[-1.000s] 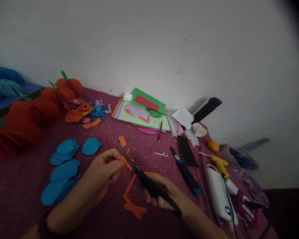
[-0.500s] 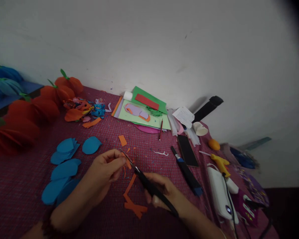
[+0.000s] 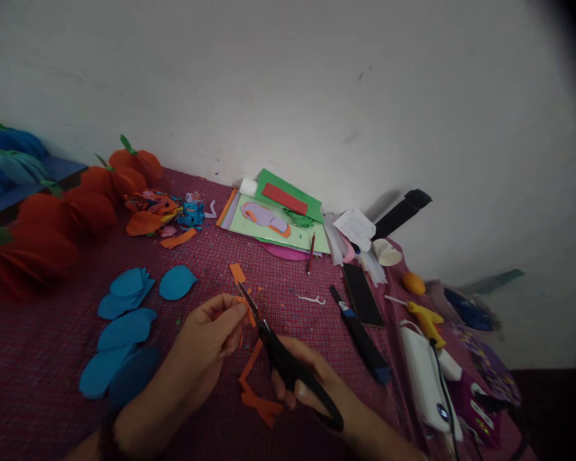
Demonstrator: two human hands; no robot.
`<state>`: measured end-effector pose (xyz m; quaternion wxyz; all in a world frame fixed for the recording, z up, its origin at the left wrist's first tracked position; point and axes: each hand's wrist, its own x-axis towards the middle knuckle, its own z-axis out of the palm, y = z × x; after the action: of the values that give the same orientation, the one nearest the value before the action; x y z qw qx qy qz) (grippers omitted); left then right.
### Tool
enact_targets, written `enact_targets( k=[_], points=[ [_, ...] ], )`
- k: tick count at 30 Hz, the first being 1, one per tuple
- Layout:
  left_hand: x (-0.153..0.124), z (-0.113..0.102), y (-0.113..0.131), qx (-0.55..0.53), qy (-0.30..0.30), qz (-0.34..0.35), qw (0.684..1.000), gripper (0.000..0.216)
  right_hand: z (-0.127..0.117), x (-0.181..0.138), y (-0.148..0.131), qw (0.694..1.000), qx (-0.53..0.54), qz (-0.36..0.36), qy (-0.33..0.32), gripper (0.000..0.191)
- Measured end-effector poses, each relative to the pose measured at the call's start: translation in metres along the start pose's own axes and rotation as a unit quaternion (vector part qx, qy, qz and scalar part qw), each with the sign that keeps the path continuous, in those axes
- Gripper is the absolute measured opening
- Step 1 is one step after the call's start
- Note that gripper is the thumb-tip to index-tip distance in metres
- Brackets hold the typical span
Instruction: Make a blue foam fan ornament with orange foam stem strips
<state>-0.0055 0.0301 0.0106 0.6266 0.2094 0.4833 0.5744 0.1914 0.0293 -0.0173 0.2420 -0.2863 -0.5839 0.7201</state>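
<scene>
My left hand (image 3: 211,336) pinches a small piece of orange paper (image 3: 246,315) over the red checked cloth. My right hand (image 3: 312,379) grips black-handled scissors (image 3: 281,353), whose blades point up and left into that orange piece. Orange paper offcuts (image 3: 256,390) lie on the cloth just below the two hands. Another small orange scrap (image 3: 237,273) lies a little beyond the blade tips.
Blue paper petals (image 3: 125,320) lie at the left, orange paper pumpkins (image 3: 77,205) behind them. Coloured sheets (image 3: 278,221) lean by the wall. To the right are a black phone (image 3: 362,294), a blue-tipped knife (image 3: 360,333), a yellow glue gun (image 3: 425,320) and a white power bank (image 3: 425,378).
The scissor blades closed half a second ago and have swung more upright now. Both hands stayed in place, drifting slightly toward me.
</scene>
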Motion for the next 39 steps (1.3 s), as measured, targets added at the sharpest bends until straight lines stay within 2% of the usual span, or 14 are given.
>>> enact_targets(
  k=[7,23,39],
  points=[
    [0.001,0.001,-0.005,0.000,-0.006,0.002,1.000,0.028,0.005,0.000,0.000,1.000,0.006,-0.006,0.016,0.071],
    [0.001,0.002,-0.004,-0.003,0.010,-0.006,1.000,0.027,0.005,0.000,0.009,1.000,0.003,-0.021,0.021,0.067],
    [0.005,-0.005,-0.002,0.034,-0.055,-0.037,0.997,0.024,-0.004,-0.008,0.010,1.000,0.009,-0.005,0.025,0.061]
  ],
)
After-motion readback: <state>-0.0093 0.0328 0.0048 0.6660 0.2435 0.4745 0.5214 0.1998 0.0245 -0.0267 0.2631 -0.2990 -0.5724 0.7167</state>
